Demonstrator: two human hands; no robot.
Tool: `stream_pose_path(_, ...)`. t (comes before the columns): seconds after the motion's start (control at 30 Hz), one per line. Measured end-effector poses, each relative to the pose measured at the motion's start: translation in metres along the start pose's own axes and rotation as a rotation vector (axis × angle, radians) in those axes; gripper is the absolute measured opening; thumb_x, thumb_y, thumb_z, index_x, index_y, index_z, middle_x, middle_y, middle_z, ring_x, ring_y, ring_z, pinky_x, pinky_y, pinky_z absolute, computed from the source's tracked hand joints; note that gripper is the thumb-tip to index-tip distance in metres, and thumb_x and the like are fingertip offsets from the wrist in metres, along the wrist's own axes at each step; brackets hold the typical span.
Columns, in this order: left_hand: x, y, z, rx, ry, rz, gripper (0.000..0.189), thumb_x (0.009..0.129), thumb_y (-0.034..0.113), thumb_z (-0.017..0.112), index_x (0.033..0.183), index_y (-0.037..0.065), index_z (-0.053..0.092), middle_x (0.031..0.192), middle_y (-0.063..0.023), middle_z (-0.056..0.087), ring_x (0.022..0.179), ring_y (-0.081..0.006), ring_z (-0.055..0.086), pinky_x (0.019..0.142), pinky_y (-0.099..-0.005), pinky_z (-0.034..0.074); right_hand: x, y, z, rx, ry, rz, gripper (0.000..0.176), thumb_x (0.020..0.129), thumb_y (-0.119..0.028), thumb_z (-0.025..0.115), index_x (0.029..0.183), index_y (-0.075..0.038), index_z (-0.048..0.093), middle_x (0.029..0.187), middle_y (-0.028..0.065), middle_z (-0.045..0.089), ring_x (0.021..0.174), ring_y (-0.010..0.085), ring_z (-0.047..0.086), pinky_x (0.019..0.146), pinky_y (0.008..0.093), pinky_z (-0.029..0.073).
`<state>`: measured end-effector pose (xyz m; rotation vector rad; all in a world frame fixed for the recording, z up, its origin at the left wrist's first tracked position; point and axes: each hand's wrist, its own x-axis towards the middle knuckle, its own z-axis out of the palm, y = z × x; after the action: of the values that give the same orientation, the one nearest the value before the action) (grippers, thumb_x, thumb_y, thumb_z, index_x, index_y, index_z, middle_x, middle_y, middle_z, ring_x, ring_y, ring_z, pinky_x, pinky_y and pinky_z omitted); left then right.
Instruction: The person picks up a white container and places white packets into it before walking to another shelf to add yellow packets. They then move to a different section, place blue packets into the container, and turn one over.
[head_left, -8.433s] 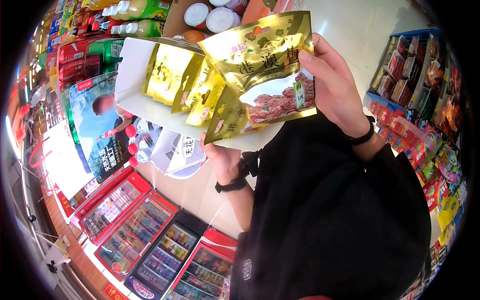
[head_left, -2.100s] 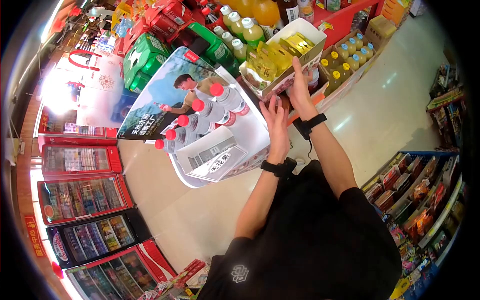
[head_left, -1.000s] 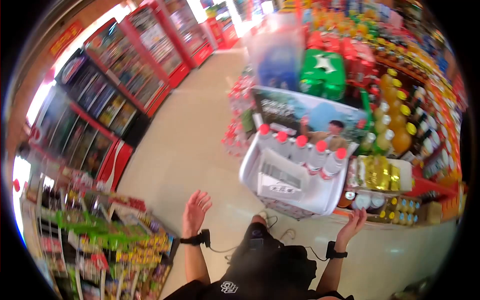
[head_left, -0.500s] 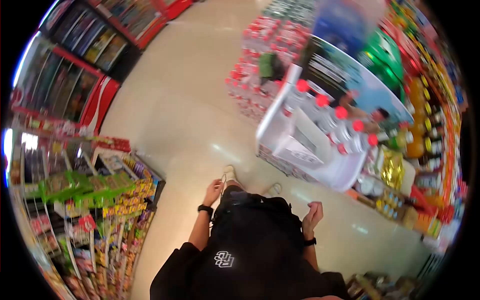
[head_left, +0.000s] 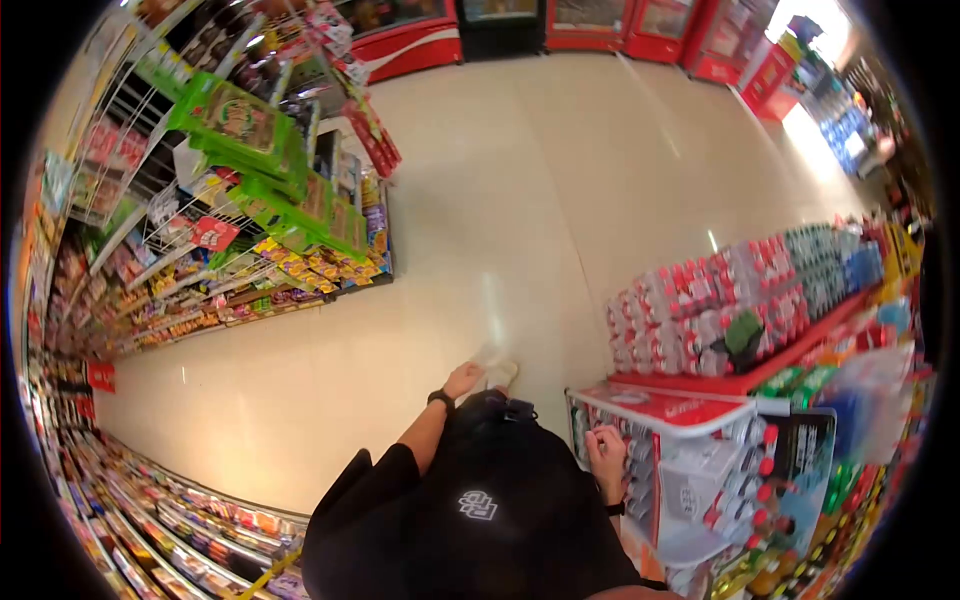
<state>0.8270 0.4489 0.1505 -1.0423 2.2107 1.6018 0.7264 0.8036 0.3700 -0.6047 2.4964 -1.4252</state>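
My left hand (head_left: pixel 463 380) hangs low in front of my body, its fingers loosely bent and nothing visible in them. A black band circles that wrist, and a pale shoe (head_left: pixel 503 374) shows just beyond the fingers. On the other side, my right hand (head_left: pixel 607 453) is half curled with nothing seen in it, a dark band at its wrist. Closest to it is a display stand (head_left: pixel 690 410) with a red and white top edge. Clear bottles with red caps (head_left: pixel 745 487) stand on it, around a white box (head_left: pixel 690 480). In this view the hand overlaps the stand's side.
Shrink-wrapped bottle packs (head_left: pixel 700 305) are stacked at the right, a dark green item (head_left: pixel 743 335) against them. A snack rack with green packages (head_left: pixel 245 130) juts out at upper left. Red coolers (head_left: pixel 405 50) line the back. Long shelves (head_left: pixel 170 500) curve along lower left. Pale floor (head_left: pixel 480 230) runs between.
The view has swung to the left. The bottle stand has shifted down and right, the snack rack up, and shelves show at lower left. Both hands stay low beside my body.
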Motion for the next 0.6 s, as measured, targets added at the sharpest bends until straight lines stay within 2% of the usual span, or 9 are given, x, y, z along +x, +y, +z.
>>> stream_pose_path(0.03, 0.01, -0.025, -0.01, 0.009, 0.018, -0.002, 0.05, 0.086, 0.044, 0.062, 0.113, 0.002, 0.06, 0.095, -0.0135, 0.067, 0.078, -0.0178, 0.065, 0.067, -0.0309, 0.052, 0.023, -0.004, 0.012, 0.021, -0.032, -0.006, 0.019, 0.081, -0.007, 0.067, 0.07, 0.001, 0.054, 0.078, 0.0111, 0.06, 0.069, 0.024, 0.056, 0.064, 0.0326, 0.045)
stream_pose_path(0.07, 0.006, -0.023, -0.026, -0.06, 0.023, -0.135, 0.049, 0.084, 0.045, 0.061, 0.109, 0.003, 0.063, 0.101, -0.0172, 0.067, 0.096, -0.0284, 0.064, 0.084, -0.0368, 0.049, 0.043, -0.009, 0.024, 0.014, -0.061, -0.05, 0.017, 0.081, -0.007, 0.066, 0.072, 0.001, 0.054, 0.079, 0.0112, 0.06, 0.069, 0.0229, 0.056, 0.063, 0.0315, 0.045)
stream_pose_path(0.13, 0.011, -0.051, -0.052, -0.055, 0.076, -0.19, 0.052, 0.083, 0.048, 0.061, 0.108, 0.003, 0.064, 0.103, -0.0177, 0.067, 0.097, -0.0297, 0.063, 0.086, -0.0375, 0.049, 0.078, -0.015, 0.046, 0.003, -0.115, -0.128, 0.015, 0.083, -0.006, 0.064, 0.075, 0.002, 0.054, 0.081, 0.0114, 0.059, 0.068, 0.0208, 0.056, 0.062, 0.0293, 0.046)
stream_pose_path(0.2, 0.017, -0.084, -0.072, -0.035, 0.137, -0.252, 0.055, 0.081, 0.05, 0.062, 0.108, 0.002, 0.063, 0.098, -0.019, 0.068, 0.091, -0.0301, 0.065, 0.08, -0.0377, 0.051, 0.105, -0.024, 0.069, 0.02, -0.163, -0.124, 0.013, 0.082, -0.007, 0.065, 0.078, 0.001, 0.056, 0.08, 0.011, 0.059, 0.068, 0.0209, 0.057, 0.062, 0.0299, 0.046)
stream_pose_path(0.3, 0.015, -0.11, -0.1, -0.124, 0.161, -0.437, 0.056, 0.08, 0.051, 0.063, 0.106, 0.001, 0.064, 0.088, -0.0162, 0.068, 0.077, -0.0261, 0.066, 0.068, -0.0364, 0.053, 0.127, -0.041, 0.091, 0.032, -0.198, -0.077, 0.012, 0.081, -0.009, 0.067, 0.08, 0.0, 0.059, 0.079, 0.0109, 0.06, 0.068, 0.0225, 0.057, 0.061, 0.0314, 0.045)
stream_pose_path(0.4, 0.015, -0.12, -0.108, -0.251, 0.194, -0.52, 0.054, 0.081, 0.05, 0.063, 0.103, 0.002, 0.064, 0.078, -0.0118, 0.066, 0.066, -0.0201, 0.063, 0.057, -0.0338, 0.052, 0.141, -0.044, 0.105, 0.048, -0.208, -0.066, 0.011, 0.082, -0.009, 0.066, 0.083, 0.0, 0.06, 0.081, 0.0111, 0.061, 0.069, 0.0226, 0.058, 0.062, 0.0313, 0.046)
stream_pose_path(0.43, 0.018, -0.123, -0.109, -0.334, 0.17, -0.513, 0.051, 0.081, 0.049, 0.063, 0.102, 0.002, 0.064, 0.076, -0.0084, 0.065, 0.065, -0.0165, 0.061, 0.055, -0.0321, 0.051, 0.144, -0.046, 0.105, 0.028, -0.216, -0.061, 0.011, 0.083, -0.009, 0.066, 0.084, 0.0, 0.06, 0.081, 0.0113, 0.061, 0.069, 0.0226, 0.059, 0.062, 0.0311, 0.047)
stream_pose_path(0.6, 0.036, -0.105, -0.097, -0.356, 0.176, -0.494, 0.05, 0.082, 0.047, 0.063, 0.105, 0.003, 0.063, 0.08, -0.0089, 0.066, 0.066, -0.0168, 0.062, 0.055, -0.0315, 0.051, 0.168, -0.037, 0.105, -0.025, -0.193, -0.01, 0.011, 0.085, -0.008, 0.064, 0.089, 0.001, 0.06, 0.08, 0.0095, 0.061, 0.071, 0.0172, 0.062, 0.064, 0.0287, 0.05)
